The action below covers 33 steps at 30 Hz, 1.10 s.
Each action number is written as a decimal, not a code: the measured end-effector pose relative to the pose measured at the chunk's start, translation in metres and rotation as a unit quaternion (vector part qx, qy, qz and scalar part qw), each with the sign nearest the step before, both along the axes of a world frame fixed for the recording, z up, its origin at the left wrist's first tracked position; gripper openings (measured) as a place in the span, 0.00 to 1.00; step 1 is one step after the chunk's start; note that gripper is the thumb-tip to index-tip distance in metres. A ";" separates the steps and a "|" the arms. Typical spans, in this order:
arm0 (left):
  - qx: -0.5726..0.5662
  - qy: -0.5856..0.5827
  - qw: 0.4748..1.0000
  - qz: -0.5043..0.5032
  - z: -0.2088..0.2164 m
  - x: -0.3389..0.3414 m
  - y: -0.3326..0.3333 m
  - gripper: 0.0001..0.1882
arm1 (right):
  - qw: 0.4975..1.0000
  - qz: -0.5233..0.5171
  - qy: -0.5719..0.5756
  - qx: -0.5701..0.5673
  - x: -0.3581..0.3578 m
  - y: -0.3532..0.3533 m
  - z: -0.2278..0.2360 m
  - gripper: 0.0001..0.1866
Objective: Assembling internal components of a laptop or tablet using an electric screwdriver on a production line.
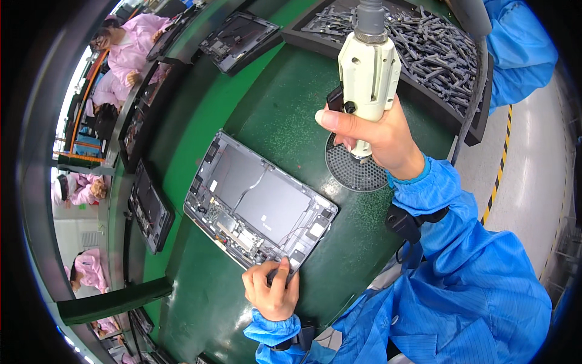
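Note:
An opened laptop (267,200) lies at a slant on the green bench, its grey inside showing a circuit board, thin cables and small dark parts along the edges. My left hand (271,291) is at its near corner, fingers curled and the thumb and fingertips pressed on the edge. Anything small under those fingertips is hidden. My right hand (388,136) wraps round a cream-coloured power screwdriver (370,73), held upright beyond the laptop's right side with a hose or cable rising from its top. Its lower end hangs over a round black perforated disc (351,167).
A black tray (477,128) heaped with small dark parts (430,48) stands at the far right. More opened laptops (233,42) (150,209) rest on the green line to the left. A green bar (115,301) juts in there. People in pink (136,36) work beyond; another person's blue sleeve (521,54) shows top right.

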<state>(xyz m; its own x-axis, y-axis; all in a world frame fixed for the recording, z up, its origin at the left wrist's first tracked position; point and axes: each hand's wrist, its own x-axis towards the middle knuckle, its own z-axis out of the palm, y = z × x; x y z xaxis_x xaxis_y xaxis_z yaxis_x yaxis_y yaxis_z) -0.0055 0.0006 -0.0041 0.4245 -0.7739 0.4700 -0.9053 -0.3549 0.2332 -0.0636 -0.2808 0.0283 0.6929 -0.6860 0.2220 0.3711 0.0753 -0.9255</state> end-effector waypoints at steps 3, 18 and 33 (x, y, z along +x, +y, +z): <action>-0.001 -0.001 1.000 -0.001 0.000 0.000 0.001 0.17 | 1.000 0.016 0.006 0.008 0.000 0.001 0.004 0.13; 0.008 0.007 1.000 -0.006 0.000 0.003 0.000 0.18 | 1.000 -0.006 0.025 -0.016 0.001 0.002 0.005 0.14; -0.016 0.003 1.000 -0.022 -0.003 0.010 0.010 0.17 | 0.998 0.008 -0.059 0.009 -0.011 0.024 0.018 0.12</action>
<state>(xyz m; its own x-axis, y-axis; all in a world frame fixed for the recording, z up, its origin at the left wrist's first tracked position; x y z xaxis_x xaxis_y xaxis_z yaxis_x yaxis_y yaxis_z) 0.0050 0.0107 -0.0068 0.3932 -0.7767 0.4920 -0.9185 -0.3077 0.2483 -0.0742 -0.2570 0.0462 0.6738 -0.6796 0.2901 0.4764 0.0994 -0.8736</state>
